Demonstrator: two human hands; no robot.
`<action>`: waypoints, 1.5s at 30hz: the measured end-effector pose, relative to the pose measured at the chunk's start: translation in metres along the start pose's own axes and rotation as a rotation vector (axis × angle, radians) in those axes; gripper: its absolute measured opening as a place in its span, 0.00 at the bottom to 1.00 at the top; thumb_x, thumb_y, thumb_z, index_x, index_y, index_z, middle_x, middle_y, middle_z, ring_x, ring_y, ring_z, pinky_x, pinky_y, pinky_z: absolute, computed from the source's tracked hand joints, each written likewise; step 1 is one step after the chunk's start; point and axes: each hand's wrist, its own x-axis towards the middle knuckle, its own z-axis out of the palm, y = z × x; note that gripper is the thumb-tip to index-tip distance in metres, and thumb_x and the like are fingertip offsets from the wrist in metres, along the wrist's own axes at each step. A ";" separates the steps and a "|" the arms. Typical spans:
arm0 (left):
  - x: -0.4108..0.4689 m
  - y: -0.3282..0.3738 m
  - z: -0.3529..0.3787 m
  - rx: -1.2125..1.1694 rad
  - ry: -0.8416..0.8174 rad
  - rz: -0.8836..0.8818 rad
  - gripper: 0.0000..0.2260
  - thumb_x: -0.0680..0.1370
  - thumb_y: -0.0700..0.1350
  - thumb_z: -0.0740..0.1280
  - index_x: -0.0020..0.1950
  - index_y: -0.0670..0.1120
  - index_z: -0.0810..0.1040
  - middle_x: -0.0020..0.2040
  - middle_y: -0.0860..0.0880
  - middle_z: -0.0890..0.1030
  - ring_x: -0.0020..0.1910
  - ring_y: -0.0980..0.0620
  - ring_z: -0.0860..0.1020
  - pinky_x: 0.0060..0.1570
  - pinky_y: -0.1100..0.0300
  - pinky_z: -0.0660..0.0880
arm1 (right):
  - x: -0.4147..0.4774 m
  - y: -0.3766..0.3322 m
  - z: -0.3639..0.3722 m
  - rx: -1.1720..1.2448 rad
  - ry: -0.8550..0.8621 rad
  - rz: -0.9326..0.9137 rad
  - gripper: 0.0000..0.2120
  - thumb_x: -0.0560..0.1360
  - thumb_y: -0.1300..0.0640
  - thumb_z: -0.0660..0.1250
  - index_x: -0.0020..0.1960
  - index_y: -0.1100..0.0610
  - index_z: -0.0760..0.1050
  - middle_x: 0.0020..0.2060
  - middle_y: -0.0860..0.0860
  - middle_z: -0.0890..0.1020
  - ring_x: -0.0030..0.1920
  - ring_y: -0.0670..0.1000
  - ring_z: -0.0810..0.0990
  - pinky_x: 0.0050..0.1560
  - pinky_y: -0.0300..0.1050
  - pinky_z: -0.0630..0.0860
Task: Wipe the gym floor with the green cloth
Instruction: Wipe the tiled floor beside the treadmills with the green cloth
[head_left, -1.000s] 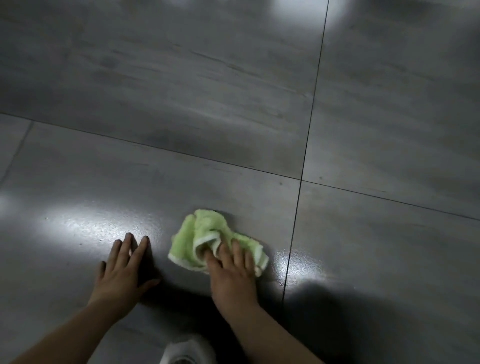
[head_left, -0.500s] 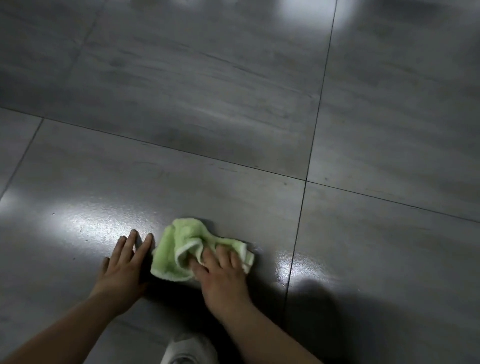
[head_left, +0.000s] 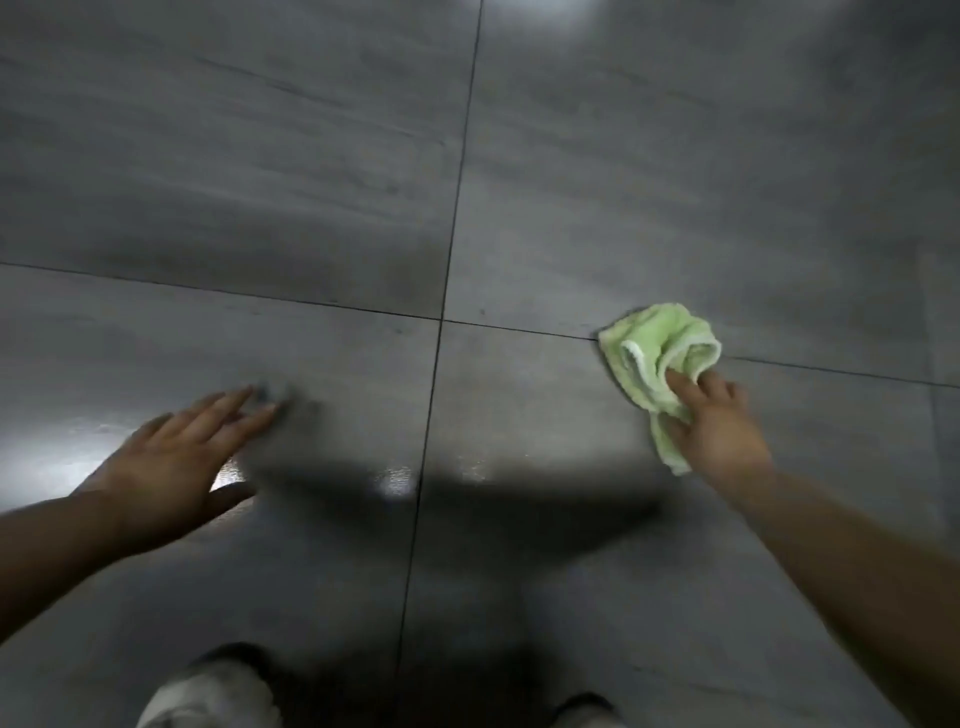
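Moved: half a second ago the green cloth (head_left: 655, 353) lay just beside the left hand (head_left: 176, 457). It now lies well out to the person's right, across the long grout line (head_left: 441, 322), and the two hands are well apart.
Green cloth: bunched on the gym floor (head_left: 311, 182), lying over the cross seam between two right-hand tiles, with its near tail trailing under the palm.
Right hand: the right hand (head_left: 722, 431) reaches out at arm's length, its fingers (head_left: 680, 385) curled into the folds and gripping a gather of fabric against the tile.
Left hand: fingers straight and spread, holding nothing, low over the near-left tile. Motion blur hides whether the palm bears on the floor.
Handling: the cloth looks like soft, light terry with a pale hem, limp enough to crumple and fold on itself. It will likely drag rather than glide, and it poses no breakage risk.
Where to hold: a flat palm over the middle of the bundle would probably press more fabric to the glossy tile. The present grip at the near edge leaves the far folds loose and prone to rolling under.
Also in view: a pale shoe (head_left: 208, 696) at the bottom edge.
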 end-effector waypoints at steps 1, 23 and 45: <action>0.006 0.020 -0.004 -0.049 -0.051 -0.007 0.37 0.73 0.54 0.64 0.74 0.51 0.44 0.77 0.47 0.51 0.75 0.47 0.54 0.71 0.49 0.58 | -0.023 -0.008 0.020 0.038 0.111 0.025 0.25 0.71 0.50 0.58 0.64 0.61 0.72 0.54 0.67 0.77 0.49 0.67 0.75 0.47 0.58 0.75; 0.026 0.122 0.045 -0.460 0.182 -0.398 0.35 0.67 0.43 0.74 0.70 0.46 0.63 0.73 0.39 0.61 0.71 0.38 0.61 0.67 0.43 0.63 | -0.058 -0.117 0.073 0.251 0.435 -0.233 0.27 0.58 0.46 0.60 0.57 0.48 0.68 0.49 0.53 0.69 0.45 0.55 0.67 0.45 0.49 0.64; 0.044 0.063 0.012 -0.528 0.117 -0.633 0.49 0.65 0.58 0.72 0.73 0.55 0.38 0.76 0.52 0.40 0.76 0.50 0.44 0.71 0.45 0.56 | 0.066 -0.153 0.028 0.085 0.494 -0.763 0.32 0.51 0.46 0.71 0.54 0.44 0.67 0.42 0.49 0.83 0.43 0.52 0.70 0.38 0.41 0.76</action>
